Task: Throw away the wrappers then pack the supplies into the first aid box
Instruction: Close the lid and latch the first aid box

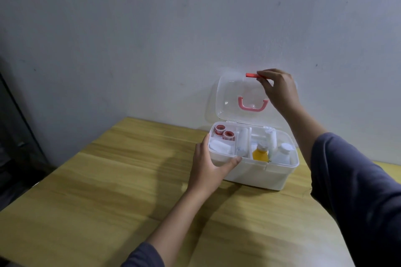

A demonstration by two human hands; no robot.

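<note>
A white first aid box (258, 174) is sitting on a wooden table (108, 180), near the table's far edge and toward its right side, close to a pale grey wall (152, 28). Its clear lid (234, 97) is standing upright, hinged at the back, with a pink handle (252, 105) showing through it.

The left hand (208, 163) is cupping the box's near left corner, thumb lying along the front rim and fingers wrapping round the left side. The right hand (280, 88) is reaching over the box and pinching the red latch (252, 75) at the lid's top edge between thumb and fingertips. The right forearm, in a dark blue sleeve (355, 180), is crossing above the box's right end and covering the table's right edge behind it.

Inside, a divided tray is holding two red-and-white tape rolls (223, 132) in the back left section, a white pad (220, 146) in front of them, and a white bandage roll (243, 141) in the narrow middle section. To the right, an orange bottle (260, 153) is standing beside a white bottle (282, 153), with a white tube (271, 136) behind them.

The white items are blurring together, so their labels are unreadable. A dark shape at the left edge of the view is too dim to make out. The rest of the tabletop is carrying only the arms' shadows.
</note>
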